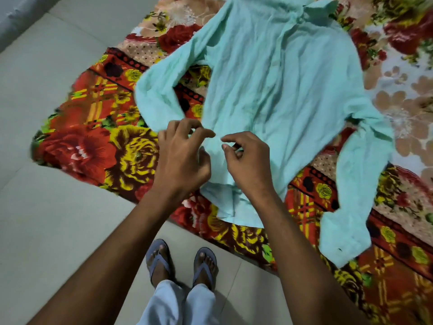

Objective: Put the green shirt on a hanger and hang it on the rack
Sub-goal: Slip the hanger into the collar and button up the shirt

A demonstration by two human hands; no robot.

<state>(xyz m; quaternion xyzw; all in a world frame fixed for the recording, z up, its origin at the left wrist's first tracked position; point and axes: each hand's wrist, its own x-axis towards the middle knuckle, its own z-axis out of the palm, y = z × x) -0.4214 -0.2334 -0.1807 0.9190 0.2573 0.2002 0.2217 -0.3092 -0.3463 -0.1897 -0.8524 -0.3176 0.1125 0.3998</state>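
Observation:
The light green shirt lies spread front up on a floral blanket, collar at the far end, sleeves out to both sides. Both my hands hover over its lower front, near the hem. My left hand has loosely curled fingers, and its thumb touches the cloth's left edge. My right hand is close beside it, fingers loosely curled, thumb and forefinger tips just above a fold of the placket. Neither hand plainly grips the cloth. No hanger or rack is in view.
The red and yellow floral blanket covers a bed that runs from the left to the lower right. Pale floor tiles lie to the left and below. My feet in blue sandals stand at the bed's edge.

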